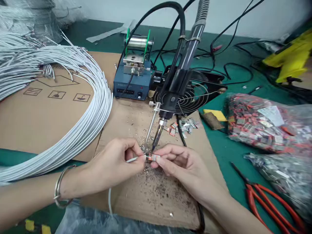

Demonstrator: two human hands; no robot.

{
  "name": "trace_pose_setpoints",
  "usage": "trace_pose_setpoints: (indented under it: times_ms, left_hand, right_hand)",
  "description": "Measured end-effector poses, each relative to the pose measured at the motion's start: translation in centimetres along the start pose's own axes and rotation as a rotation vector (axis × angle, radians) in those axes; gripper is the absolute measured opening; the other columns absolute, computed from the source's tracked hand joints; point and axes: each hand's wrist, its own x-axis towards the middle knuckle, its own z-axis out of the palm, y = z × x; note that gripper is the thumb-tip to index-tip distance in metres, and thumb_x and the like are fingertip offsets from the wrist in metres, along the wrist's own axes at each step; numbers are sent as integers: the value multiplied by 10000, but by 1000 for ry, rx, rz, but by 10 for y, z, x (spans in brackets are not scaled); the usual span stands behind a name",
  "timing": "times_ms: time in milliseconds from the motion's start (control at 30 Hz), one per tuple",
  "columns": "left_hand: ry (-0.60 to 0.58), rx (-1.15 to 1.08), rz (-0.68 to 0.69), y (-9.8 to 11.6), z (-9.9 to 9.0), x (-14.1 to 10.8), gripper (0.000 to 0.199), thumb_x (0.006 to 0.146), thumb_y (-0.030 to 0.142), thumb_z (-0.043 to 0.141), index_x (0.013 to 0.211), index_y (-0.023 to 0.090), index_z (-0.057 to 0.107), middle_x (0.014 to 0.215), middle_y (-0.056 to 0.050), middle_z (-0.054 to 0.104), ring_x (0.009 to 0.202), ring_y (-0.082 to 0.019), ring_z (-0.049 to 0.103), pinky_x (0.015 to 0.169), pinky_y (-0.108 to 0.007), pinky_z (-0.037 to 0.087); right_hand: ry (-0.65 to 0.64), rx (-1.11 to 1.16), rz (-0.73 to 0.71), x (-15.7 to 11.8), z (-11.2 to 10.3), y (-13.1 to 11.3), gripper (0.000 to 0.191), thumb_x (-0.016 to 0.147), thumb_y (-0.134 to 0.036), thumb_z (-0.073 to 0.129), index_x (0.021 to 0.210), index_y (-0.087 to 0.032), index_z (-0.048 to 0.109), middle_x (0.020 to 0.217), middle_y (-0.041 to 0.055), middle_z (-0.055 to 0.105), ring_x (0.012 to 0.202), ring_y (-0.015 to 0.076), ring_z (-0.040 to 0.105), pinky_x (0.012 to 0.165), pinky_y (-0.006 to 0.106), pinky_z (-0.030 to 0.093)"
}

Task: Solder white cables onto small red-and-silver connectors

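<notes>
My left hand (122, 161) pinches the end of a white cable (132, 160) between thumb and fingertips. Its stripped tip meets a small red and silver connector (154, 157), which my right hand (180, 162) grips between thumb and forefinger. Just above that joint is the tip of a mounted soldering iron (158, 133), pointing down. A thin metal feed tube (151, 126) comes down beside it. The cable runs behind my left hand and shows again below it.
A large coil of white cables (97, 107) lies on cardboard at left. Behind stand a blue solder feeder (131, 84) and a fan (195, 97). Small connectors (186, 126) are scattered beyond my right hand. At right are bagged parts (258, 130) and red-handled pliers (268, 201).
</notes>
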Motion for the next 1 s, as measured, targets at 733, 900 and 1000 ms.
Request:
trace_pose_setpoints:
  times_ms: [733,900,1000]
  left_hand:
    - [20,97,90,-6,1,3,136,768,292,508,723,182,574,531,65,435,490,-85,405,451,-195,277]
    - [10,96,115,-8,0,2,132,790,292,506,750,191,581,541,71,427,494,-79,396,456,-191,278]
    - [22,119,126,-8,0,0,150,803,309,501,797,201,605,542,66,429,493,-85,400,460,-199,276]
  right_hand:
    - [24,-110,-4,1,7,-3,233,643,-356,729,739,-161,643,619,48,705,565,131,626,480,203,451]
    - [23,-104,4,1,7,-3,234,641,-354,731,733,-156,645,600,40,692,546,117,605,450,190,426]
    - [30,-106,4,1,8,-3,219,639,-340,732,725,-158,645,602,39,692,540,117,599,448,193,421]
